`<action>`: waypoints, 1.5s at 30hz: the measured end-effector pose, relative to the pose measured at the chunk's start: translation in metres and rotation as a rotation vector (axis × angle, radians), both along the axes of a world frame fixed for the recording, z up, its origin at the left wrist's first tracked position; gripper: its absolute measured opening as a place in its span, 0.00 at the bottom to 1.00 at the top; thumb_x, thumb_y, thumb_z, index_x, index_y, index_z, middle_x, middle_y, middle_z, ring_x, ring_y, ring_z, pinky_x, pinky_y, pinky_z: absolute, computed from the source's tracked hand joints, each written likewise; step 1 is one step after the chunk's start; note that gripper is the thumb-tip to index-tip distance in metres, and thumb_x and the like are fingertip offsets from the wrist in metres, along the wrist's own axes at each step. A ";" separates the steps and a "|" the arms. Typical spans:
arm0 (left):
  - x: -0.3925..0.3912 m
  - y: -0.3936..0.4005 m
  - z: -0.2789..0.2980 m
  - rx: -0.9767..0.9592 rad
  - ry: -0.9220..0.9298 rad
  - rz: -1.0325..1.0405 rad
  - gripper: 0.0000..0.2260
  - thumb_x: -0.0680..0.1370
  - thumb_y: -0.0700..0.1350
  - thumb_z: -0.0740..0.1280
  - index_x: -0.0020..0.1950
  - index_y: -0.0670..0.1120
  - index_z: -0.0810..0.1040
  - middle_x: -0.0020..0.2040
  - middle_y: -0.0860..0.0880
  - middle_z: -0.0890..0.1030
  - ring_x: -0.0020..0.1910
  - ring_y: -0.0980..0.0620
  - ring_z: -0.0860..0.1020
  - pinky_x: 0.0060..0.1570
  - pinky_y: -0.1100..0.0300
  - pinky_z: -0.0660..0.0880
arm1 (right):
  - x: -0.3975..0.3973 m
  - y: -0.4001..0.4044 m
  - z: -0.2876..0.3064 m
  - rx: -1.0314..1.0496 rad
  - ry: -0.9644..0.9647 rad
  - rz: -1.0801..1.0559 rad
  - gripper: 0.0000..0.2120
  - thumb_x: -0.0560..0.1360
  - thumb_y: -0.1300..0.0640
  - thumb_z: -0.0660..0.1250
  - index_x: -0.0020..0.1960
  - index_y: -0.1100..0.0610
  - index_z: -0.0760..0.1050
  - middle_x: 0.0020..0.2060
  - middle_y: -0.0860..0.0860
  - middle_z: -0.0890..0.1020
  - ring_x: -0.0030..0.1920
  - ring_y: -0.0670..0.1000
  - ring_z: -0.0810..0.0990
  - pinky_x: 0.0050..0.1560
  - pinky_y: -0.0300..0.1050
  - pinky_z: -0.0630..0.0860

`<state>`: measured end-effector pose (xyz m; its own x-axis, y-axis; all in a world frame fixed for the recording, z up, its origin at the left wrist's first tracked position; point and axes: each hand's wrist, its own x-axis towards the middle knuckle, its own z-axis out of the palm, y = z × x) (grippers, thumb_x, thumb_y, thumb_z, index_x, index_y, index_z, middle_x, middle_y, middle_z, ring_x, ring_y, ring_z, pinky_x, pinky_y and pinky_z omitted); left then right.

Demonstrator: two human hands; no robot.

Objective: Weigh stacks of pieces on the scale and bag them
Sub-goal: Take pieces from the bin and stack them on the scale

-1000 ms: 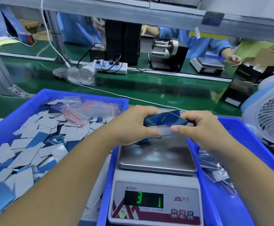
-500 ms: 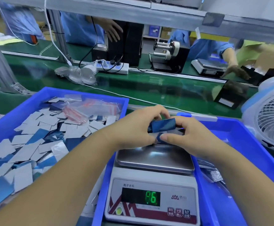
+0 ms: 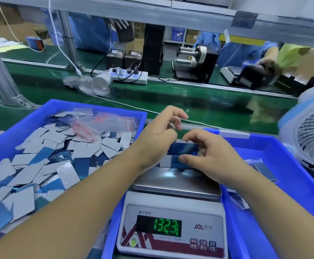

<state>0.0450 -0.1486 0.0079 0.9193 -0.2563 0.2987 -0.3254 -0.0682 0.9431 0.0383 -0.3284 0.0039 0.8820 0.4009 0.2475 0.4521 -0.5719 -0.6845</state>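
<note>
A blue bin (image 3: pixel 6 139) of loose pieces (image 3: pixel 45 161) sits left of my scale (image 3: pixel 173 219), which reads 132.31. My left hand (image 3: pixel 158 144) and right hand (image 3: pixel 206 156) both pinch the blue stack (image 3: pixel 184 148) on the pan's far edge; its underside stays hidden.

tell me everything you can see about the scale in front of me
The white plastic digital scale has a shiny steel weighing pan on top and a sloped front panel. Its green lit display reads roughly 132.31, with three small buttons at lower right, a logo and red-grey graphics. It stands upright inside a blue plastic tray. A small stack of blue and grey pieces sits at the pan's far edge, held by the left hand and right hand.
</note>
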 end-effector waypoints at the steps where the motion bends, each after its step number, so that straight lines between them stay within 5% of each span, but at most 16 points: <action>1: 0.001 -0.002 0.000 -0.073 0.017 0.024 0.17 0.68 0.39 0.55 0.53 0.51 0.74 0.43 0.51 0.74 0.38 0.50 0.70 0.45 0.56 0.69 | 0.001 -0.001 -0.001 -0.001 0.009 0.002 0.15 0.69 0.52 0.76 0.49 0.40 0.74 0.38 0.36 0.80 0.29 0.41 0.71 0.32 0.31 0.67; 5: 0.003 -0.008 0.001 -0.254 0.031 0.093 0.12 0.78 0.50 0.53 0.49 0.47 0.74 0.36 0.51 0.75 0.32 0.52 0.72 0.39 0.60 0.72 | 0.001 -0.004 0.003 -0.076 -0.006 0.018 0.14 0.69 0.49 0.76 0.49 0.39 0.75 0.41 0.36 0.81 0.35 0.40 0.76 0.35 0.33 0.72; 10: 0.004 -0.001 0.004 -0.131 0.147 0.051 0.19 0.85 0.54 0.51 0.46 0.47 0.78 0.37 0.50 0.78 0.34 0.55 0.73 0.37 0.66 0.70 | 0.000 -0.007 0.007 -0.101 -0.108 0.001 0.11 0.70 0.50 0.76 0.46 0.40 0.75 0.37 0.36 0.79 0.34 0.41 0.74 0.35 0.30 0.68; 14: 0.005 0.012 0.008 -0.012 0.255 -0.094 0.27 0.79 0.64 0.48 0.56 0.50 0.79 0.47 0.49 0.81 0.48 0.49 0.73 0.52 0.57 0.67 | 0.000 -0.006 0.006 -0.099 -0.071 -0.018 0.11 0.70 0.49 0.77 0.46 0.40 0.76 0.38 0.35 0.79 0.35 0.41 0.75 0.36 0.31 0.69; 17: 0.001 0.011 0.007 0.075 0.261 -0.165 0.29 0.78 0.70 0.47 0.62 0.54 0.77 0.48 0.57 0.81 0.52 0.58 0.76 0.54 0.63 0.67 | -0.003 0.000 0.002 -0.131 -0.009 0.003 0.15 0.66 0.45 0.78 0.50 0.40 0.76 0.41 0.34 0.80 0.41 0.41 0.78 0.42 0.33 0.73; 21: 0.001 0.007 0.006 0.025 0.226 -0.154 0.23 0.78 0.64 0.49 0.62 0.57 0.76 0.50 0.54 0.81 0.51 0.47 0.73 0.57 0.57 0.67 | -0.003 0.001 0.003 -0.144 -0.041 -0.032 0.13 0.68 0.49 0.77 0.44 0.36 0.75 0.35 0.43 0.81 0.36 0.46 0.78 0.43 0.47 0.77; 23: 0.004 0.011 0.006 0.051 0.228 -0.130 0.17 0.77 0.58 0.56 0.59 0.56 0.78 0.51 0.54 0.82 0.50 0.50 0.73 0.56 0.55 0.68 | -0.002 -0.003 0.006 -0.150 -0.063 -0.031 0.11 0.69 0.49 0.76 0.42 0.37 0.75 0.33 0.47 0.81 0.35 0.49 0.78 0.41 0.51 0.77; 26: 0.009 0.025 0.005 0.189 0.214 -0.156 0.13 0.72 0.46 0.65 0.53 0.55 0.82 0.47 0.57 0.83 0.48 0.58 0.79 0.52 0.62 0.75 | 0.002 -0.010 0.009 -0.118 0.002 -0.025 0.10 0.70 0.52 0.76 0.44 0.41 0.77 0.34 0.43 0.83 0.36 0.45 0.79 0.41 0.49 0.78; 31: 0.013 0.033 0.000 0.288 0.146 -0.134 0.04 0.71 0.45 0.78 0.42 0.54 0.85 0.37 0.56 0.83 0.37 0.60 0.78 0.40 0.70 0.73 | 0.002 -0.011 0.003 -0.120 0.054 -0.001 0.09 0.70 0.52 0.77 0.43 0.44 0.76 0.31 0.41 0.80 0.30 0.41 0.77 0.32 0.35 0.71; 37: 0.016 0.037 0.000 0.250 0.156 -0.146 0.09 0.72 0.41 0.77 0.37 0.55 0.86 0.35 0.55 0.84 0.35 0.61 0.78 0.37 0.71 0.72 | 0.001 -0.010 0.006 -0.105 0.107 0.060 0.10 0.72 0.56 0.75 0.41 0.44 0.76 0.28 0.39 0.79 0.29 0.39 0.76 0.30 0.26 0.67; 41: 0.020 0.048 0.002 0.165 0.183 -0.094 0.04 0.69 0.44 0.77 0.37 0.52 0.85 0.37 0.52 0.83 0.37 0.56 0.78 0.40 0.66 0.74 | 0.006 -0.017 0.006 -0.131 0.145 0.035 0.07 0.73 0.54 0.75 0.41 0.47 0.76 0.30 0.44 0.79 0.30 0.41 0.74 0.33 0.36 0.70; 45: 0.029 0.062 0.004 -0.049 0.209 0.040 0.12 0.77 0.38 0.71 0.38 0.52 0.85 0.39 0.52 0.84 0.38 0.55 0.81 0.40 0.62 0.78 | 0.008 -0.022 0.007 -0.124 0.145 -0.013 0.07 0.73 0.53 0.74 0.42 0.46 0.77 0.32 0.47 0.79 0.30 0.43 0.73 0.35 0.40 0.71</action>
